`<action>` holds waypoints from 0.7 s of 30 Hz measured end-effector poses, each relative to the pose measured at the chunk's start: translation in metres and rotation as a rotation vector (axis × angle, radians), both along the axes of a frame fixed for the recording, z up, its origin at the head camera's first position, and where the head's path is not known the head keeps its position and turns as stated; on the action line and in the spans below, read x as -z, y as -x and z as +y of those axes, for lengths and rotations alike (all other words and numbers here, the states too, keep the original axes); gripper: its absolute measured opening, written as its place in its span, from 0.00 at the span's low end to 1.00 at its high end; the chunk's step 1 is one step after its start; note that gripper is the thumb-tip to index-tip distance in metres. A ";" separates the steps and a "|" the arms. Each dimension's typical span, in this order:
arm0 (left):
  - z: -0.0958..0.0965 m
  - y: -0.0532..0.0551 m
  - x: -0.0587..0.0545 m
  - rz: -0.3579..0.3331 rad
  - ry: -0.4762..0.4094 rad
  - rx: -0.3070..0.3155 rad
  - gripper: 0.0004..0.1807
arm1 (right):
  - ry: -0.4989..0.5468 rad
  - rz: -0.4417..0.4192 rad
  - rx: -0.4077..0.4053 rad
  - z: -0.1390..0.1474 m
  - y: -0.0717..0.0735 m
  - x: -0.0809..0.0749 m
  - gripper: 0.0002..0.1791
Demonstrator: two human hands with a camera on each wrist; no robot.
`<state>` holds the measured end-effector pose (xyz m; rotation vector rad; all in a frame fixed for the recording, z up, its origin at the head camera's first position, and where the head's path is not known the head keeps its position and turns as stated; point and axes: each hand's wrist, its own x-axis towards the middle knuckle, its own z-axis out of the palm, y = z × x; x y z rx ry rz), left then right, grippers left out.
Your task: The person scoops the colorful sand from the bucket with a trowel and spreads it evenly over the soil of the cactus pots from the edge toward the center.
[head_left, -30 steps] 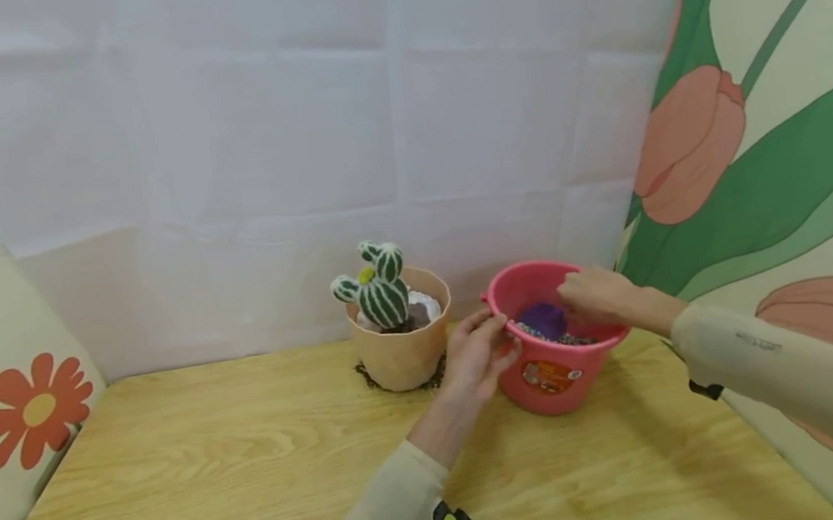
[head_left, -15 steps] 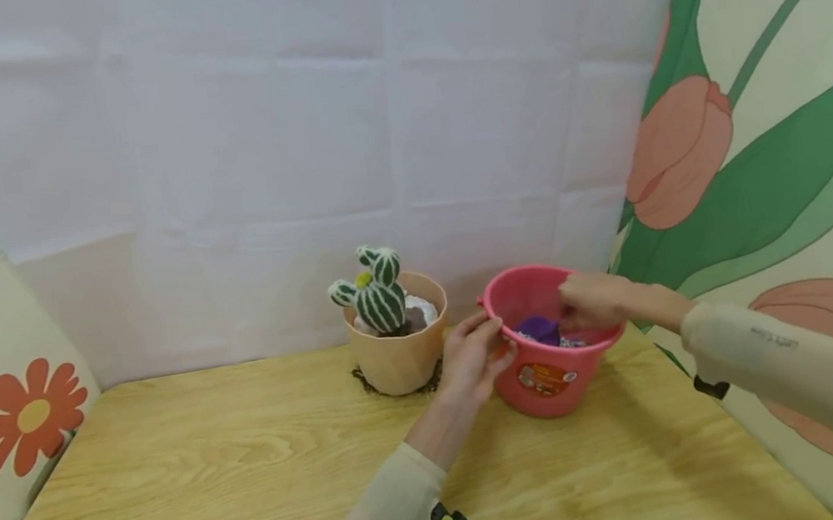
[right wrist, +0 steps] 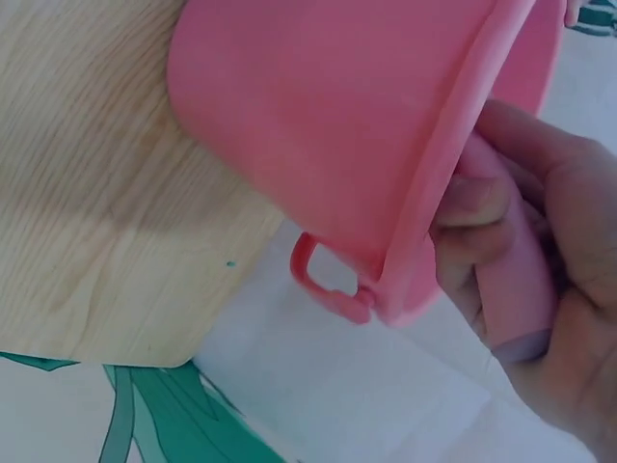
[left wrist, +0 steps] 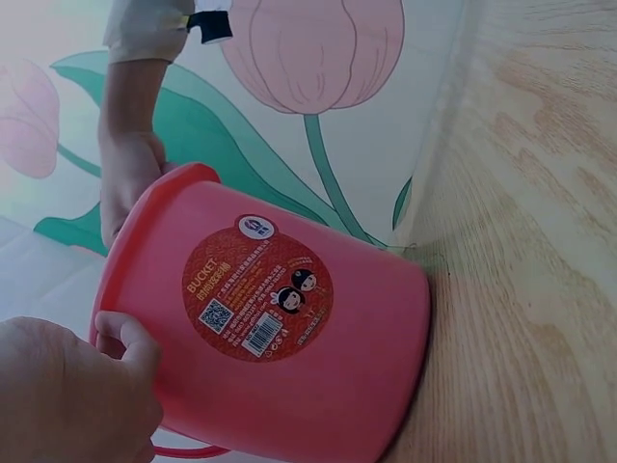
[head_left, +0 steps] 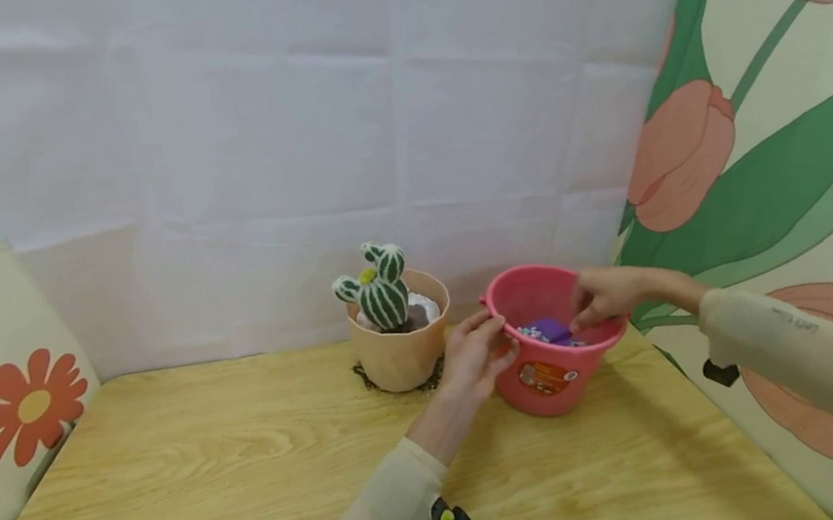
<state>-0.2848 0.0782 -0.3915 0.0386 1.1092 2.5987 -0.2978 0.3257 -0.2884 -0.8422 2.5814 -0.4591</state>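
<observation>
Nearest, lower ctr of the head view: L hand has fingers curled on the rim of the pink bucket, upright right of ctr on the table. Good brace, best kept firm w/ fingertips clear of the tool, bc a one-sided push could prob. slide or tip the bucket.

R hand, right of ctr, reaches into the bucket's mouth; R wrist cam shows it wrapped round a pink handle, narrow & snug. The purple blade inside is prob. that tool's working end; the join's hidden. For a good stroke, IMO: low angle in, slide under the coloured bits, level the blade pre-lift so nothing spills. Amt on blade: can't tell.

Farther back, abt ctr: peach pot w/ green-white cactus, left of the bucket & apart from it; worth keeping the L hand off it, tho the gap btwn them is hard to judge. BG: white sheet, tulip mural upper right.

Vs 1 s ago: L hand, bucket & pot in approx same spots; R hand has turned & shifted slightly right, thumb now visible pointing down; blade looks flatter, less domed than it did.
</observation>
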 end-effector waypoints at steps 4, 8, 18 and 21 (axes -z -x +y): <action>-0.001 0.000 -0.001 0.000 -0.005 0.008 0.22 | 0.033 -0.066 0.006 0.004 0.001 -0.001 0.17; -0.001 -0.001 -0.001 -0.009 -0.011 0.013 0.22 | 0.044 -0.095 0.021 0.007 0.001 -0.001 0.18; -0.001 -0.004 0.001 -0.033 -0.012 0.008 0.23 | 0.094 -0.155 0.119 0.016 -0.003 -0.001 0.17; -0.002 -0.004 0.000 -0.026 -0.015 0.006 0.24 | 0.122 -0.175 0.148 0.017 -0.004 -0.002 0.18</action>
